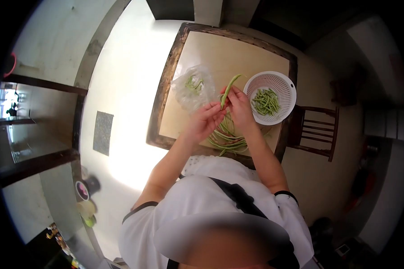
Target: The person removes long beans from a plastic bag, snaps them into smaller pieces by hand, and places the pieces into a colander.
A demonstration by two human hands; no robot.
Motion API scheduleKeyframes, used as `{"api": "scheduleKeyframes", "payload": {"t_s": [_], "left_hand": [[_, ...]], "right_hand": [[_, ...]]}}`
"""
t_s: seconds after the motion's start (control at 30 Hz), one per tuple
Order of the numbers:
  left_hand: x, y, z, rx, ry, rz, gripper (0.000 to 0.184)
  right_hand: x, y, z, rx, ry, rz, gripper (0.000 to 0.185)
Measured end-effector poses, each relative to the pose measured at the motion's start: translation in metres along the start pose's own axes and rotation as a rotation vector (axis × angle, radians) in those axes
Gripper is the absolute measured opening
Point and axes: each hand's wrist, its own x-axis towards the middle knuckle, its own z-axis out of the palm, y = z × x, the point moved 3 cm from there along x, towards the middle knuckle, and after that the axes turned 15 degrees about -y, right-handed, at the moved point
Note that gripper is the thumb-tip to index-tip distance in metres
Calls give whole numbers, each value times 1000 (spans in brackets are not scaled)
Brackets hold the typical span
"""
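Both hands meet over the table, closed on one long green bean (230,85) that slants up and to the right. My left hand (205,120) pinches its lower end. Higher up the pod, my right hand (239,105) grips it with thumb and fingers. Beneath my hands lies a pile of long green beans (229,139), partly hidden by them. To the right stands a white plastic colander (291,98) with short bean pieces (265,101) in it. On the left, a clear plastic bag (182,92) holds some thin green bits (194,84).
The square table (211,45) has a dark wooden frame around a pale top. A wooden chair (318,127) stands at its right side. On the floor at the left are a dark bucket (93,184) and a grey mat (103,133). A doorway opens at far left.
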Motion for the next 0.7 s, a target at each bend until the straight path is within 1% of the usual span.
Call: {"api": "scheduleKeyframes", "payload": {"t_s": [0.07,0.17,0.2,0.27,0.4,0.47,0.5,0.53,0.57,0.6,0.67,0.7], "left_hand": [[-2,-1,-13,178,20,58,9],[-3,5,8,307,65,81,8],[-3,2,11,318,63,72,8],[-1,-4,19,383,9,119,7],[-1,-15,16,467,-20,22,10],[-1,-10,23,565,127,99,21],[2,-3,20,582,98,88,27],[7,6,20,599,69,82,33],[10,10,24,637,75,77,33],[11,14,25,645,78,77,33],[16,17,30,957,-13,-16,24],[17,19,28,1052,3,-8,18]], "right_hand": [[-9,-1,4,-20,-61,78,21],[-24,-19,24,56,-4,84,20],[-27,-19,25,64,0,73,20],[-31,-20,26,58,43,-3,19],[-39,-13,15,90,60,-12,17],[-45,-9,12,128,91,64,17],[-48,-7,11,135,94,59,17],[-50,-4,12,127,27,119,19],[-51,0,14,120,-43,181,21],[-53,0,16,125,-46,177,21],[-57,0,22,13,-110,217,20],[-59,-4,26,15,-110,208,20]]}}
